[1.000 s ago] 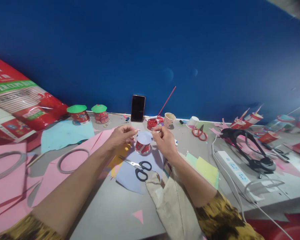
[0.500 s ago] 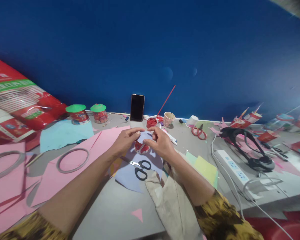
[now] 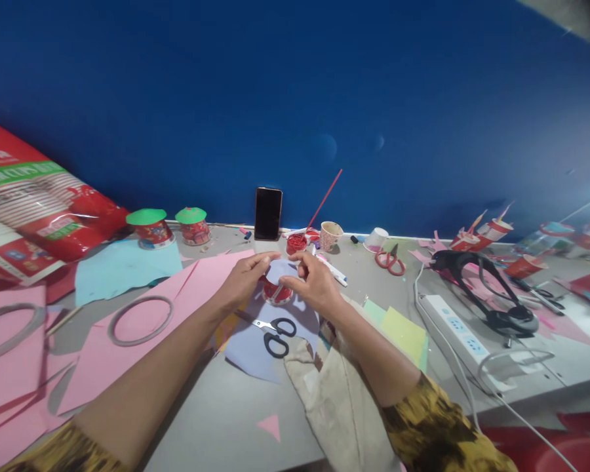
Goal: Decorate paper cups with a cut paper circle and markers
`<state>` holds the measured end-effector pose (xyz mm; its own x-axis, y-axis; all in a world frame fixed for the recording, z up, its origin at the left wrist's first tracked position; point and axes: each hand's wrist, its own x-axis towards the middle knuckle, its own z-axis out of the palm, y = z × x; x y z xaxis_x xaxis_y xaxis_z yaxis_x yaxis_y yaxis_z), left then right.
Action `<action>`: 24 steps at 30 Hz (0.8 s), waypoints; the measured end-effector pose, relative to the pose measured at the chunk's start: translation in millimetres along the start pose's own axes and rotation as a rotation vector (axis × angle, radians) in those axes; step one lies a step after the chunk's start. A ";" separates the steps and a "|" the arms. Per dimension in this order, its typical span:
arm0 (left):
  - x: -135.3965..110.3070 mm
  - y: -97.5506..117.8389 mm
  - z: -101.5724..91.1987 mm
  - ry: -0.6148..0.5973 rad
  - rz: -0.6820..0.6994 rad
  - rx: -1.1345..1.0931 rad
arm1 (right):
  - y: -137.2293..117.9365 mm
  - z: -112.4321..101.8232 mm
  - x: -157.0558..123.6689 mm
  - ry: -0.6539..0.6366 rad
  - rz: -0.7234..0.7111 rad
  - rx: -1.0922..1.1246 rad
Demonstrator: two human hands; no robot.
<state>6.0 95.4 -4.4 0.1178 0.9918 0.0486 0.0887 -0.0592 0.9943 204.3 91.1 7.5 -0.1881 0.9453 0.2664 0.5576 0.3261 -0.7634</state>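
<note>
A small red patterned paper cup (image 3: 277, 295) stands upside down on a sheet of lavender paper (image 3: 299, 321). On its top lies a lavender paper piece (image 3: 281, 267). My left hand (image 3: 246, 278) grips the left edge of this piece between thumb and fingers. From the right, my right hand (image 3: 319, 282) curls round the same piece, its thumb near the front of the cup. The fingers partly hide the piece's edges and the cup's sides. Black-handled scissors (image 3: 275, 333) lie slightly apart on the lavender sheet, just in front of the cup.
Two cups with green paper tops, a green-topped cup (image 3: 151, 229) among them, stand back left by a red bag (image 3: 54, 196). A phone (image 3: 268, 214) leans on the wall. Red scissors (image 3: 390, 260), a power strip (image 3: 457, 334), a black strap headset (image 3: 491, 301) and cloth (image 3: 347, 400) lie rightward.
The view has shifted slightly. Both hands stay around the lavender piece and the cup, with only a small shift of the fingers.
</note>
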 end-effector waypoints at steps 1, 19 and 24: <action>0.0 0.0 0.1 -0.002 -0.006 -0.026 | -0.3 0.0 0.1 0.000 0.001 0.002; 1.1 -4.2 1.0 0.033 -0.035 -0.173 | -4.6 -0.3 -2.2 -0.006 0.036 -0.019; -0.4 -1.0 -4.0 -0.031 0.015 -0.115 | -1.8 -0.6 -0.7 -0.002 0.029 0.028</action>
<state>1.9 95.4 -5.1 0.1491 0.9868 0.0628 -0.0268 -0.0594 0.9979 203.9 89.8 9.0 -0.1737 0.9545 0.2425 0.5397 0.2982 -0.7873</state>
